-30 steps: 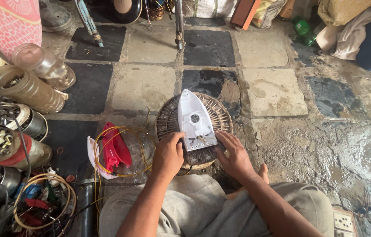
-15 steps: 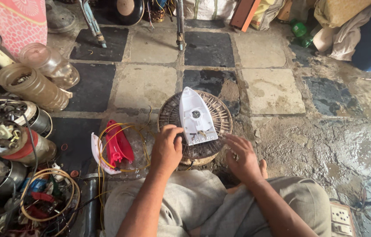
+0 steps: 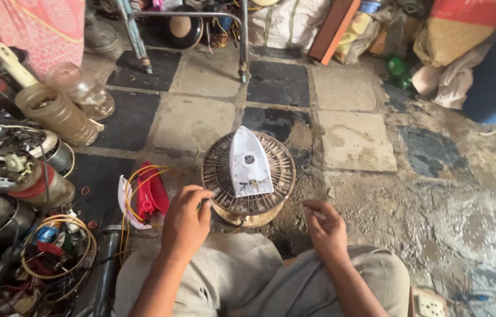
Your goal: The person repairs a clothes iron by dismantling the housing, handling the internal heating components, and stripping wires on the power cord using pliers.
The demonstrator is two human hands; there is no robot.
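Lying flat on a round slatted drum (image 3: 218, 170) at the scene's centre, the white iron body (image 3: 249, 161) points its tip far. The left hand (image 3: 184, 223), fingers curled, touches the drum's near left edge; whether it pinches anything I cannot tell. The right hand (image 3: 325, 230) hovers near right, loosely half-open, holding nothing, and a red plastic shell (image 3: 153, 194) lies left.

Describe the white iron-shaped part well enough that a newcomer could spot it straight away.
Start at the checkered stone floor and find the round, ribbed, basket-like stand just beyond the person's knees. The white pointed iron base lies flat on top of it, tip pointing away, between the left hand and right hand. It is the only smooth white, boat-shaped piece; the red plastic cover lies on the floor beside it.
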